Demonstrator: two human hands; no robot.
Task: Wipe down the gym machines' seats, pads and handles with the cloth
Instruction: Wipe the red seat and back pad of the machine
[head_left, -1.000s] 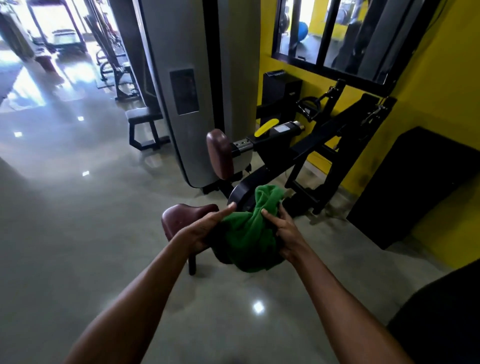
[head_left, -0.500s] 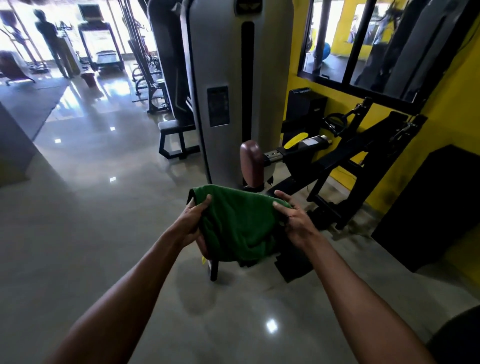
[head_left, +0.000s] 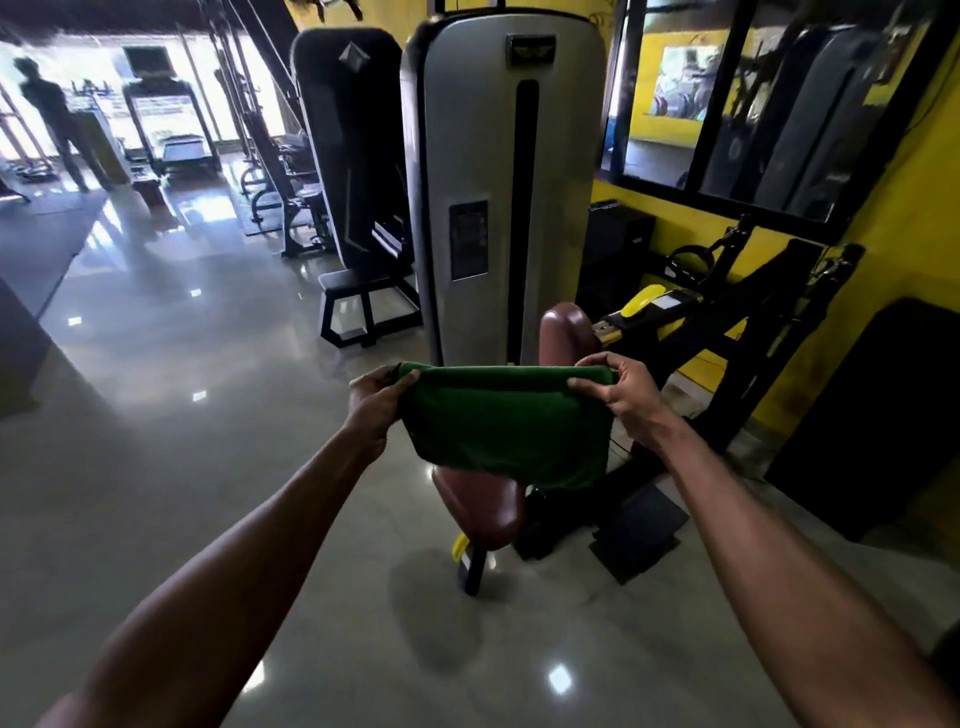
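Mid-frame, the left hand (head_left: 375, 404) and right hand (head_left: 626, 399) pinch the top corners of the green cloth (head_left: 506, 423), which hangs doubled above the brown seat (head_left: 480, 506). It looks light, soft and limp, so corner grips suit spreading it; bunching it in one palm would likely suit wiping.

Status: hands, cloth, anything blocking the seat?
Both busy: left hand, right hand each grip a top corner of green cloth. Cloth stretched wide over brown seat. No obstruction seen.
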